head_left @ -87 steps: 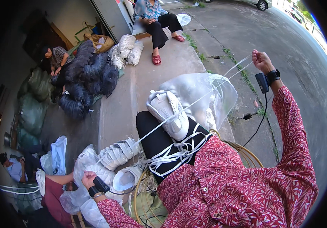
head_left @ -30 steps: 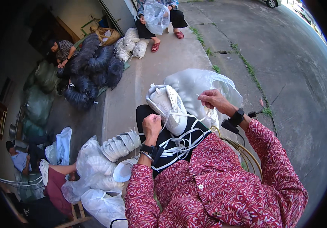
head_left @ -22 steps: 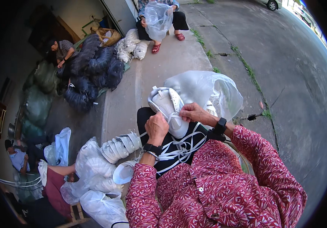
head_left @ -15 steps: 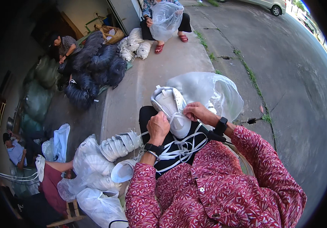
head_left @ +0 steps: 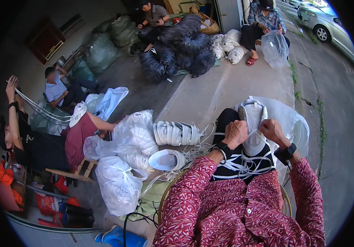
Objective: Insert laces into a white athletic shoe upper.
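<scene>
- Left hand (head_left: 236, 133) and right hand (head_left: 273, 131) both closed, gripping white laces (head_left: 243, 167) on either side of the shoe's front.
- White shoe (head_left: 254, 117) on black trousers (head_left: 224, 118) over the lap, between the hands, toe toward the wearer; lace loops lie below it.
- Translucent bag (head_left: 298, 121) just beside, right.
- Leftward: nested white shoe parts (head_left: 177, 133), stuffed plastic bag (head_left: 117, 185).
- Co-worker in black (head_left: 41, 150), far left, arms raised, white cords (head_left: 41, 108) in hand.

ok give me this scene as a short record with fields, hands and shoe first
left hand: fingers curled on the laces, shoe's left side
right hand: same, right side
shoe: white, on the lap, toe toward the wearer
left of lap: stacked white shoe uppers
beyond shoe, rightward: translucent plastic bag
background: dark bundles, silver car
</scene>
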Demonstrator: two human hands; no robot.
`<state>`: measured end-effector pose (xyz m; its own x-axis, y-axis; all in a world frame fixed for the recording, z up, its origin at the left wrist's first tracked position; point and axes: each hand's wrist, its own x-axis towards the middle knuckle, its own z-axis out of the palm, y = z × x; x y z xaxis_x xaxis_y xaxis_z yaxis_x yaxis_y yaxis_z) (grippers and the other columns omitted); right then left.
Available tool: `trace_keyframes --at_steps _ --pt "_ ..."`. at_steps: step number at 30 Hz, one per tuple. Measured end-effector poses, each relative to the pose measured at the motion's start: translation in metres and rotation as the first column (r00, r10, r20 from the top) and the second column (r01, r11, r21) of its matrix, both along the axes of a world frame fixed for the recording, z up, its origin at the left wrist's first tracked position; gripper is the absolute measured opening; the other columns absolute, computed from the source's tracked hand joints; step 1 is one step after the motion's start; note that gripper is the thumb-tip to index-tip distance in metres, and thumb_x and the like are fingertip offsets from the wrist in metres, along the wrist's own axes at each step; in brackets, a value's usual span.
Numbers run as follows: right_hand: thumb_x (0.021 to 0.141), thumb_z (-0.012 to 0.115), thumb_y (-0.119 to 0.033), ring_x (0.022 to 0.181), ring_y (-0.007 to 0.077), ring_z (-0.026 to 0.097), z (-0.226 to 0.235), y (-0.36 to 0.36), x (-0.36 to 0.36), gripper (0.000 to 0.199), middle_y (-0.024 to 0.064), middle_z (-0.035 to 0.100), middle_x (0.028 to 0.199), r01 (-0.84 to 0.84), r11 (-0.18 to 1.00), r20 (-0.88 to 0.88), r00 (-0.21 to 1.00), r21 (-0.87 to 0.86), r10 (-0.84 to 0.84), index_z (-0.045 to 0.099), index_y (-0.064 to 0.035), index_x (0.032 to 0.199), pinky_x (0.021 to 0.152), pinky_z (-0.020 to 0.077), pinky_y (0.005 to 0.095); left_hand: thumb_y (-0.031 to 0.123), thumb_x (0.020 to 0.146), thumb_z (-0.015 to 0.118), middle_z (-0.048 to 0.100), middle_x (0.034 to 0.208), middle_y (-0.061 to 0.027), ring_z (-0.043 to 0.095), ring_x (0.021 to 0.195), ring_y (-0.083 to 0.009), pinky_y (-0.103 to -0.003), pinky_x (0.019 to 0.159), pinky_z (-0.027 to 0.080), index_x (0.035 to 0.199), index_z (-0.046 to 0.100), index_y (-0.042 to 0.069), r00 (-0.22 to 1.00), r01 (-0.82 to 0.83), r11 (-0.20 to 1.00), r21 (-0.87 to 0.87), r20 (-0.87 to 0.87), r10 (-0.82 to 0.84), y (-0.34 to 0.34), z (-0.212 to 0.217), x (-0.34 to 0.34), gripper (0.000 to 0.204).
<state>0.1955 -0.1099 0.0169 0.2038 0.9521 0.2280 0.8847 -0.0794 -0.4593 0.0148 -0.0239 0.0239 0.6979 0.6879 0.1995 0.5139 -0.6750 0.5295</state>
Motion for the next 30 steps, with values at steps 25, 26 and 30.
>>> trace_keyframes --at_steps 25,26,30 --pt "0.062 0.074 -0.011 0.129 0.0305 0.033 0.013 0.036 -0.034 0.024 0.0076 0.048 0.131 -0.262 0.963 0.207 0.947 0.06 0.244 0.071 -0.0101 0.085 0.106 0.014 0.0558 0.004 0.071 0.061 0.052 0.093 -0.0154 0.053 0.092 -0.0293 -0.039 0.075 0.039 0.089 0.06 0.009 0.961 0.273 0.836 0.476 -0.086 -0.264 0.021 -0.004 -0.013 0.019" --pt "0.062 0.075 -0.011 0.129 0.0305 0.034 0.014 0.034 -0.033 0.022 0.0072 0.048 0.131 -0.261 0.963 0.203 0.948 0.065 0.244 0.071 -0.0109 0.084 0.106 0.0138 0.0561 0.004 0.071 0.061 0.052 0.093 -0.0153 0.053 0.091 -0.0292 -0.039 0.075 0.039 0.088 0.06 0.009 0.958 0.28 0.833 0.478 -0.082 -0.275 0.02 -0.003 -0.012 0.018" --pt "0.062 0.075 -0.012 0.129 0.03 0.034 0.016 0.025 -0.026 0.018 0.0063 0.048 0.131 -0.211 0.975 0.215 0.958 0.072 0.191 0.072 -0.0126 0.08 0.106 0.0137 0.0567 0.002 0.071 0.058 0.052 0.09 -0.0145 0.054 0.089 -0.0282 -0.038 0.074 0.04 0.087 0.059 0.008 0.95 0.288 0.821 0.493 -0.039 -0.31 0.016 0.001 -0.005 0.017"
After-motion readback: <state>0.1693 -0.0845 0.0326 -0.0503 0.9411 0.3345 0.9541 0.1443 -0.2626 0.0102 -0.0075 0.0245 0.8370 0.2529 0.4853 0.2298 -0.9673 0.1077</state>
